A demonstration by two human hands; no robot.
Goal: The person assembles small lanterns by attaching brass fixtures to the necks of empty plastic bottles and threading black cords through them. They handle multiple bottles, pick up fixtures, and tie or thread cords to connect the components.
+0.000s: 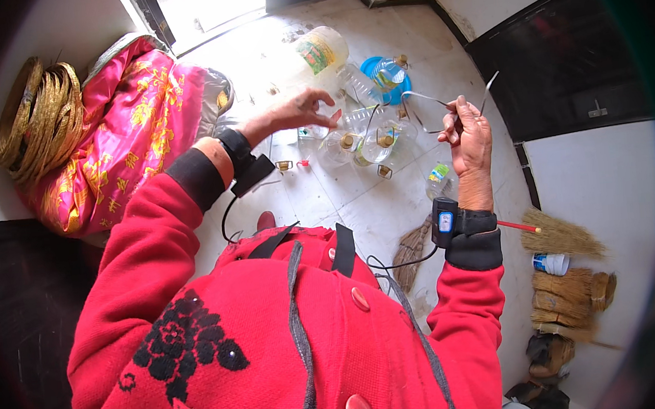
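Right hand [468, 139] grip pinched on bent wire [444, 108], held up over clear plastic bottles [365, 143] on the floor [342, 195]. Left hand [296, 111] fingers curled loose above the bottles, holding nothing.

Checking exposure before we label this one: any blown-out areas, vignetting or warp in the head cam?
Head view: the doorway at top is blown out to white, washing the floor near it. A black fisheye vignette rings the picture, and wall edges bow toward the rim. The left hand and right hand are evenly lit and sharp; the clear plastic bottles show small glints.
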